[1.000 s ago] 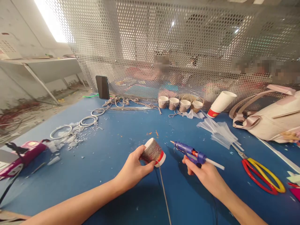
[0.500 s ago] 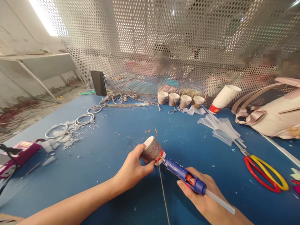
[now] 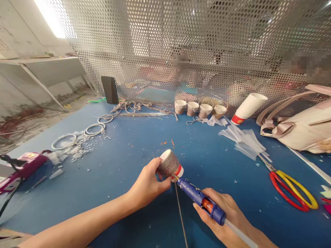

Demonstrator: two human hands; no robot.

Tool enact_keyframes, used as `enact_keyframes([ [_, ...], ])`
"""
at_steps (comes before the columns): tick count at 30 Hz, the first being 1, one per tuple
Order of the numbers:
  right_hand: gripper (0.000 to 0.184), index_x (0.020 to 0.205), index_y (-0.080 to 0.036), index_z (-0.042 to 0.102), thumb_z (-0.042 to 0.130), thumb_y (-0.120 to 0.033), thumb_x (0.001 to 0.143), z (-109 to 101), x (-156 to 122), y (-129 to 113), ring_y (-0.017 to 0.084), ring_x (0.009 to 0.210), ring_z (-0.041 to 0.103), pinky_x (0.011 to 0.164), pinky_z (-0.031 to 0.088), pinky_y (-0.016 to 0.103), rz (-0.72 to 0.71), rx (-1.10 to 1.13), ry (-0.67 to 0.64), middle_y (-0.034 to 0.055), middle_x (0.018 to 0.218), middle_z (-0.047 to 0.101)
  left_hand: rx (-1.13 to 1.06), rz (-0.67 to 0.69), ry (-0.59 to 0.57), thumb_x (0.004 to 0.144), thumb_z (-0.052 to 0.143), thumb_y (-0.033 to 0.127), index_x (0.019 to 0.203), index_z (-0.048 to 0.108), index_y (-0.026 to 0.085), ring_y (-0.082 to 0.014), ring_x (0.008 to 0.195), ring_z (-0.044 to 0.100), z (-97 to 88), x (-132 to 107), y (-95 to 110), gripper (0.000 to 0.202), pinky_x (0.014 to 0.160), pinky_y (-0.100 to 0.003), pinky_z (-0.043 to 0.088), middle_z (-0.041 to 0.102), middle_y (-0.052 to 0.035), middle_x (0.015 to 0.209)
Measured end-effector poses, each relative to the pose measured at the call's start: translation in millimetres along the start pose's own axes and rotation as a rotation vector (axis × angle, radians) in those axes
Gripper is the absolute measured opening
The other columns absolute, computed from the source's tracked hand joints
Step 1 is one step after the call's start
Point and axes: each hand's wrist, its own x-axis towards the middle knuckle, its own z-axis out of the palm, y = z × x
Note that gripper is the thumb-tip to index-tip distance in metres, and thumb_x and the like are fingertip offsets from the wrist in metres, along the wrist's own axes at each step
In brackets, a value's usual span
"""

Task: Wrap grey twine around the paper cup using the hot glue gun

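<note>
My left hand [image 3: 148,184] grips a small paper cup [image 3: 169,164] lying on its side, wound with grey cord, its red and white base band showing at the right. A loose strand of cord [image 3: 180,213] hangs from the cup toward me. My right hand [image 3: 224,214] is wrapped around a blue glue gun [image 3: 199,198] with a clear glue stick out its back. The gun's nozzle touches the cup near the red band.
On the blue table [image 3: 124,155]: yellow and red scissors [image 3: 292,187] at right, clear strips [image 3: 243,141], a stack of paper cups [image 3: 247,108], several wrapped cups [image 3: 198,108], a pink bag [image 3: 300,129], wire rings [image 3: 94,129], a phone [image 3: 110,90], a magenta tool [image 3: 22,167]. People sit behind the perforated screen [image 3: 181,44].
My right hand swung the glue gun down and left from beside the cup, bringing its nozzle onto the cup's lower edge. The left hand kept the cup in place.
</note>
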Motion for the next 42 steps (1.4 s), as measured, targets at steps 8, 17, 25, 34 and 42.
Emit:
enact_keyframes([
  [8,0.025,0.084,-0.023,0.055,0.042,-0.04,0.096,-2.9,-0.9,-1.0,0.015,0.05,0.064,0.046,0.05,0.024,0.042,-0.008,-0.035,0.002,0.066,0.068,0.024,0.013,-0.022,0.068,0.057,0.018,0.075,0.051,0.019,-0.0122,0.059,0.047,0.4,0.2,-1.4,0.01,0.057,-0.024,0.041,0.05,0.0046,0.066],
  [17,0.021,0.085,-0.023,0.051,0.043,-0.038,0.096,-4.2,1.7,4.1,0.013,0.044,0.061,0.043,0.049,0.022,-0.028,-0.004,0.025,-0.0006,0.063,0.067,0.0,0.029,-0.046,0.068,0.057,0.019,0.077,0.053,0.019,-0.0123,0.06,0.048,-0.4,0.7,-2.8,0.01,0.058,-0.024,0.041,0.052,0.0039,0.067],
  [25,0.024,0.084,-0.022,0.053,0.04,-0.037,0.096,-1.8,-1.6,0.2,0.015,0.047,0.063,0.045,0.05,0.024,-0.05,-0.007,-0.009,0.001,0.062,0.066,-0.027,-0.002,-0.086,0.069,0.057,0.022,0.079,0.054,0.018,-0.0137,0.062,0.051,-2.6,1.1,-1.3,0.012,0.059,-0.026,0.043,0.055,0.0028,0.068],
  [34,0.027,0.083,-0.022,0.053,0.04,-0.042,0.097,-8.4,1.5,0.1,0.014,0.049,0.065,0.045,0.05,0.021,0.01,-0.045,0.011,0.0005,0.066,0.069,-0.059,-0.012,-0.116,0.069,0.055,0.02,0.079,0.054,0.018,-0.0131,0.063,0.049,-3.4,2.1,-1.2,0.01,0.06,-0.025,0.041,0.053,0.0032,0.068],
  [42,0.028,0.083,-0.022,0.053,0.039,-0.041,0.097,-8.4,1.6,-2.7,0.015,0.05,0.066,0.046,0.051,0.021,-0.022,-0.017,0.013,0.0014,0.068,0.07,-0.08,0.02,-0.132,0.07,0.056,0.018,0.082,0.053,0.018,-0.0136,0.066,0.051,-4.6,1.1,-7.0,0.012,0.063,-0.025,0.042,0.053,0.003,0.071],
])
